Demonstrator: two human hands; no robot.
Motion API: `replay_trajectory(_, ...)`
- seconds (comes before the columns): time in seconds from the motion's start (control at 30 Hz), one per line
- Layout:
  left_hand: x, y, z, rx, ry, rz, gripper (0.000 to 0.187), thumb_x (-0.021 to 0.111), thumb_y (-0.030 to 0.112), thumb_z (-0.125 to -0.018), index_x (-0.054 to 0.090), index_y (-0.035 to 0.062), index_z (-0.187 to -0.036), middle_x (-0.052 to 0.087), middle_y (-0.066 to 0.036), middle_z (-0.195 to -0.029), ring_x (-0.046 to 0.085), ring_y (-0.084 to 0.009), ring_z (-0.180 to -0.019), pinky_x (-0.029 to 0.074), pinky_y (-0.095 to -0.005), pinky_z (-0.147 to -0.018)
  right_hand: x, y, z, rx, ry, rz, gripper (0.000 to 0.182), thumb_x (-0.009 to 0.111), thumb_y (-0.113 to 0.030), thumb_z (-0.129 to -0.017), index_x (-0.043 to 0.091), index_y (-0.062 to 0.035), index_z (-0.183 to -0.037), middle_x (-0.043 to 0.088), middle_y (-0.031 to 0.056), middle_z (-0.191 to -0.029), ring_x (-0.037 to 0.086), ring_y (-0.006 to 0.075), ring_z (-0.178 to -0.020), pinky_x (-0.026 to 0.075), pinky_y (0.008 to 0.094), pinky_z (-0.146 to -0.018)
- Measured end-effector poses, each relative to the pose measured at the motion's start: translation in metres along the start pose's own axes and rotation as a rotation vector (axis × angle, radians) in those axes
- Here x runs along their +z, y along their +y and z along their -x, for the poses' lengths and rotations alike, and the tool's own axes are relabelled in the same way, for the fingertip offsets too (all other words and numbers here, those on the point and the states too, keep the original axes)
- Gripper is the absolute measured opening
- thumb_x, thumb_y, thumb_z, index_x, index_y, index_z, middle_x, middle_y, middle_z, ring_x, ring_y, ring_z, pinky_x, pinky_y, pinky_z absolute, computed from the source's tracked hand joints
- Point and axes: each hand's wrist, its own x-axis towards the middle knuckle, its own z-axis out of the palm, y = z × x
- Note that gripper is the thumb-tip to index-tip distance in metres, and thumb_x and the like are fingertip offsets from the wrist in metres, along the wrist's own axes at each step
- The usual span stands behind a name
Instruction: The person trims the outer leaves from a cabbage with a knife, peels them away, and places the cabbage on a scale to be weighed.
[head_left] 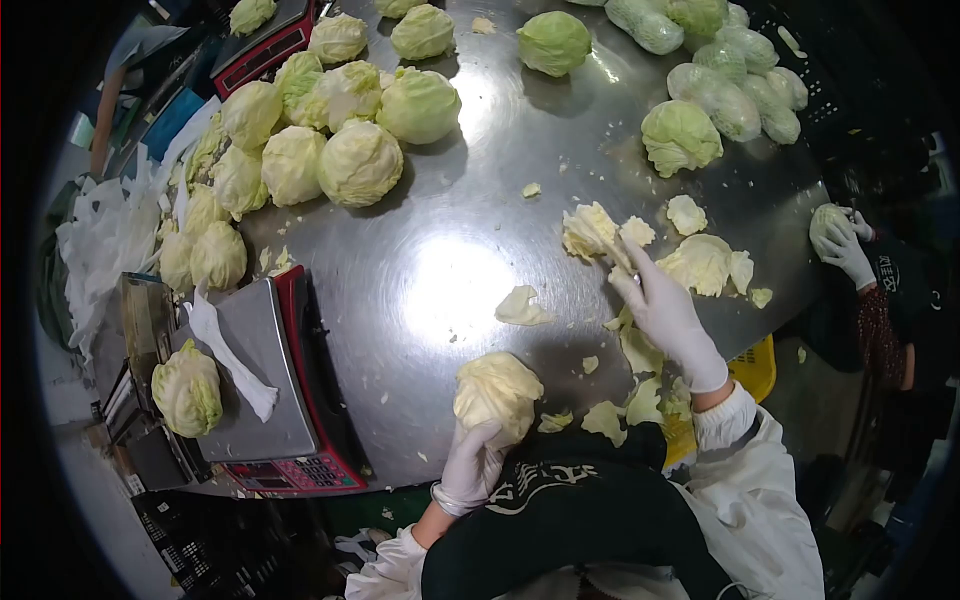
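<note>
A pale, peeled-looking cabbage (498, 395) rests at the table's near edge, with my gloved left hand (472, 468) closed around its lower side. My gloved right hand (668, 318) reaches out over the right part of the table. Between its thumb and fingers is the edge of a crumpled cabbage leaf (590, 232). Loose leaves (697, 264) lie beside that hand, and more torn leaves (642, 350) are under its wrist. A single leaf piece (520, 306) lies between the two hands.
Several cabbages (360, 163) crowd the steel table's (480, 210) left side. A red scale (305, 380) carries a cabbage (187, 390) and a white strip (230, 350). Wrapped cabbages (715, 100) are piled far right. A yellow crate (755, 368) stands below; a co-worker's gloved hands (848, 255) hold a cabbage.
</note>
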Motion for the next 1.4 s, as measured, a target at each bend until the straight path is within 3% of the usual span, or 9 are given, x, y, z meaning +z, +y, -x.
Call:
replay_trajectory(0.17, 0.023, 0.004, 0.000, 0.217, 0.078, -0.452, 0.080, 0.068, -0.004, -0.086, 0.027, 0.0030, -0.154, 0.046, -0.015, -0.144, 0.051, -0.0251, -0.132, 0.045, -0.0400, -0.111, 0.011, -0.065, 0.055, -0.315, -0.232, -0.286, 0.074, 0.084, -0.034, -0.083, 0.051, -0.0104, -0.145, 0.069, 0.0214, -0.119, 0.071, 0.0302, -0.102, 0.056, 0.0340, -0.083)
replay_trajectory(0.4, 0.009, 0.005, -0.001, 0.441, 0.145, -0.830, 0.083, 0.068, 0.005, -0.079, 0.029, 0.0024, -0.152, 0.050, -0.015, -0.142, 0.052, -0.0278, -0.132, 0.043, -0.0414, -0.112, 0.039, -0.040, 0.042, -0.236, -0.242, -0.380, 0.022, 0.074, -0.019, -0.085, 0.073, -0.0017, -0.099, 0.066, 0.0098, -0.075, 0.060, 0.0181, -0.062, 0.049, 0.0303, -0.060)
replay_trajectory(0.7, 0.007, 0.033, -0.005, -0.163, -0.284, 0.398, 0.095, 0.066, 0.024, -0.072, 0.029, 0.0074, -0.158, 0.042, -0.021, -0.156, 0.044, -0.0353, -0.142, 0.038, -0.0440, -0.119, 0.023, 0.018, 0.002, 0.063, 0.112, 0.034, 0.036, 0.077, -0.022, -0.087, 0.071, -0.0021, -0.116, 0.069, 0.0082, -0.081, 0.059, 0.0096, -0.072, 0.050, 0.0303, -0.067)
replay_trajectory(0.8, 0.005, 0.036, -0.009, -0.205, -0.197, 0.391, 0.095, 0.073, 0.032, -0.073, 0.033, 0.0063, -0.155, 0.043, -0.018, -0.155, 0.047, -0.0347, -0.141, 0.041, -0.0461, -0.116, 0.004, -0.039, 0.027, -0.196, -0.122, -0.572, 0.057, 0.084, -0.027, -0.081, 0.065, -0.0009, -0.127, 0.070, 0.0159, -0.108, 0.069, 0.0199, -0.093, 0.053, 0.0383, -0.074)
replay_trajectory(0.83, 0.009, 0.036, -0.012, -0.171, -0.158, 0.319, 0.094, 0.072, 0.036, -0.075, 0.033, 0.0073, -0.156, 0.043, -0.018, -0.155, 0.047, -0.0361, -0.140, 0.041, -0.0477, -0.115, -0.011, -0.065, 0.037, -0.160, -0.324, -0.583, 0.062, 0.084, -0.028, -0.081, 0.062, -0.0004, -0.131, 0.069, 0.0164, -0.114, 0.068, 0.0178, -0.095, 0.052, 0.0365, -0.074)
replay_trajectory(0.97, 0.027, 0.034, -0.016, 0.201, -0.094, -0.358, 0.093, 0.070, 0.049, -0.079, 0.034, 0.0115, -0.156, 0.044, -0.020, -0.153, 0.048, -0.0416, -0.136, 0.042, -0.0540, -0.111, 0.057, -0.070, 0.049, -0.474, -0.161, -0.816, 0.051, 0.083, -0.028, -0.083, 0.066, -0.0007, -0.123, 0.069, 0.0121, -0.095, 0.063, 0.0140, -0.081, 0.050, 0.0327, -0.069)
replay_trajectory(1.03, 0.030, 0.038, -0.017, 0.291, -0.112, -0.537, 0.093, 0.068, 0.056, -0.082, 0.034, 0.0136, -0.156, 0.044, -0.020, -0.152, 0.048, -0.0443, -0.135, 0.042, -0.0572, -0.109, 0.062, -0.072, 0.052, -0.227, -0.328, -0.750, 0.044, 0.082, -0.029, -0.085, 0.069, 0.0015, -0.114, 0.069, 0.0066, -0.084, 0.059, 0.0139, -0.072, 0.050, 0.0301, -0.067)
replay_trajectory(1.27, 0.036, 0.080, -0.038, -0.129, -0.411, 0.536, 0.079, 0.063, 0.047, -0.089, 0.036, 0.0129, -0.155, 0.045, -0.020, -0.151, 0.045, -0.0440, -0.136, 0.050, -0.0546, -0.106, 0.031, -0.061, 0.041, 0.051, -0.287, -0.855, 0.024, 0.073, -0.017, -0.094, 0.074, 0.0007, -0.110, 0.068, 0.0003, -0.078, 0.059, 0.0044, -0.072, 0.048, 0.0234, -0.065)
replay_trajectory(1.4, 0.065, 0.153, -0.078, 0.185, -0.320, 0.413, 0.072, 0.063, 0.047, -0.093, 0.041, 0.0125, -0.152, 0.050, -0.020, -0.146, 0.048, -0.0483, -0.132, 0.054, -0.0537, -0.102, 0.037, -0.051, 0.046, 0.093, -0.272, -0.803, 0.026, 0.073, -0.021, -0.094, 0.075, -0.0002, -0.110, 0.068, 0.0005, -0.079, 0.058, 0.0047, -0.072, 0.048, 0.0247, -0.066)
